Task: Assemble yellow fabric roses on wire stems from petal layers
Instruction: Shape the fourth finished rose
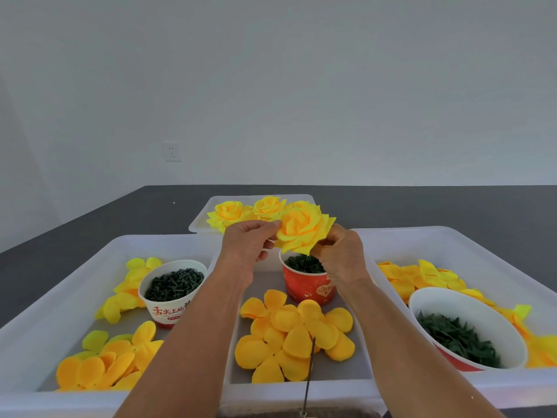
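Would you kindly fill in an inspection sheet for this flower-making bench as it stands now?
Surface: dark grey table bearing white plastic trays.
Job's things: yellow fabric rose held above red paper cup; finished roses in far tray; loose orange petal layers; thin metal wire upright in front.
Clutter: white bowls of dark green parts.
Hands: left hand and right hand pinch the rose.
Cables: nothing seen.
Surroundings: pale wall, wall socket.

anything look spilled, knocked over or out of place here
Nothing stands out. The red cup, white cup and big bowl sit upright with their dark green parts inside, loose petals stay in the trays, and both hands hold the rose.
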